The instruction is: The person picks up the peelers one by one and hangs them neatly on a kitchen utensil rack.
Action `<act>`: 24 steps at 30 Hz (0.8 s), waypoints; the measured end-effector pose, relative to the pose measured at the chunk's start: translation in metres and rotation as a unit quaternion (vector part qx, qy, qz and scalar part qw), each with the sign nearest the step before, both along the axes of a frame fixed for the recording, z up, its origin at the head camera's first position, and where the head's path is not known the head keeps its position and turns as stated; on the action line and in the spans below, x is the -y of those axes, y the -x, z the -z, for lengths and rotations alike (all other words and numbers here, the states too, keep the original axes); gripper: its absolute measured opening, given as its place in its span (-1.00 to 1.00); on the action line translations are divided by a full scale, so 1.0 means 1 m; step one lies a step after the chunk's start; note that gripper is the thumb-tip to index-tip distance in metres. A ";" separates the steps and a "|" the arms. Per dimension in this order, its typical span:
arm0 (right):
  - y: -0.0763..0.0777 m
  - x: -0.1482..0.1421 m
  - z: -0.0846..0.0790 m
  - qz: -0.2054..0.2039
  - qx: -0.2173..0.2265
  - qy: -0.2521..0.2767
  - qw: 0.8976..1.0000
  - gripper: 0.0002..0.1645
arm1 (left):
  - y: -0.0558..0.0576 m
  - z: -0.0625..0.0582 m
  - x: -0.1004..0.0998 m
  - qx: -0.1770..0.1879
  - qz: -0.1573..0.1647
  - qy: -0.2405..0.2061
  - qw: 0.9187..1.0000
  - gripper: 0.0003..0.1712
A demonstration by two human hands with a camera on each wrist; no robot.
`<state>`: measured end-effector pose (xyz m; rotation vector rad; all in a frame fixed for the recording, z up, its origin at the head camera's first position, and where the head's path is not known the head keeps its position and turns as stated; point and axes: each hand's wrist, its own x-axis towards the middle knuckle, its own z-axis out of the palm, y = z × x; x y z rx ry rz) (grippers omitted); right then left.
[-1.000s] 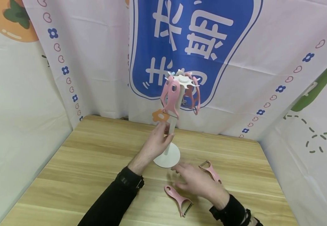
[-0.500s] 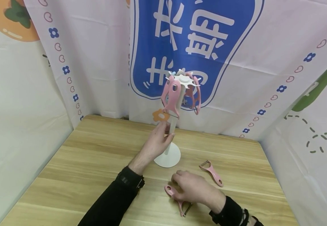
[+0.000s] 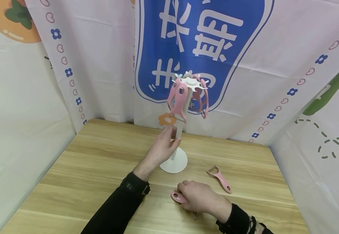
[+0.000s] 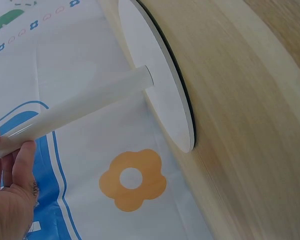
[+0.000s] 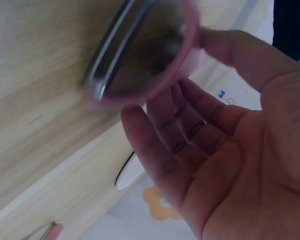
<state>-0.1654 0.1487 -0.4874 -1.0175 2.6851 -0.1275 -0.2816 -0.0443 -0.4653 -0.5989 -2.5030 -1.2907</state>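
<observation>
My left hand [image 3: 162,146] grips the pole of a white rotating stand in the head view. The stand's round base [image 3: 173,164] rests on the table, and the left wrist view shows the pole [image 4: 85,102] between thumb and fingers. Several pink peelers [image 3: 179,100] hang from hooks around the stand's top [image 3: 191,83]. In front of the base, my right hand [image 3: 201,198] pinches another pink peeler [image 3: 177,197] between thumb and fingers. Its double blade [image 5: 120,50] looks blurred in the right wrist view. One more pink peeler [image 3: 221,181] lies on the table, right of the base.
The wooden table [image 3: 78,182] is enclosed by printed cloth at the back and both sides. The back cloth [image 3: 108,81] hangs close behind the stand. A blue panel with white characters [image 3: 146,39] is printed on it.
My right hand has moved back from near the stand's base, come down over the nearer peeler and taken hold of it. My left hand has stayed on the pole.
</observation>
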 end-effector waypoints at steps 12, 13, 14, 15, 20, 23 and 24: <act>0.006 -0.002 -0.002 0.003 -0.003 0.003 1.000 -0.61 | 0.001 0.000 -0.001 0.007 0.002 -0.005 1.000 -0.71; 0.007 -0.002 -0.004 0.003 -0.002 0.004 1.000 -0.61 | 0.001 0.000 -0.001 0.008 0.002 -0.005 1.000 -0.71; 0.008 -0.003 -0.005 0.003 -0.001 0.005 1.000 -0.60 | 0.001 0.000 -0.001 0.008 0.003 -0.006 1.000 -0.71; 0.009 -0.004 -0.006 0.003 0.000 0.006 1.000 -0.59 | 0.001 0.000 -0.001 0.008 0.003 -0.007 1.000 -0.71; 0.011 -0.008 -0.013 0.008 -0.002 0.024 1.000 -0.61 | 0.001 -0.001 -0.001 0.005 0.001 -0.003 1.000 -0.71; 0.013 -0.010 -0.018 0.004 -0.009 0.041 0.999 -0.66 | 0.000 -0.001 -0.001 0.001 0.001 -0.001 1.000 -0.71; 0.013 -0.011 -0.020 0.002 -0.011 0.047 0.999 -0.67 | 0.001 -0.001 -0.001 0.000 0.003 -0.002 1.000 -0.71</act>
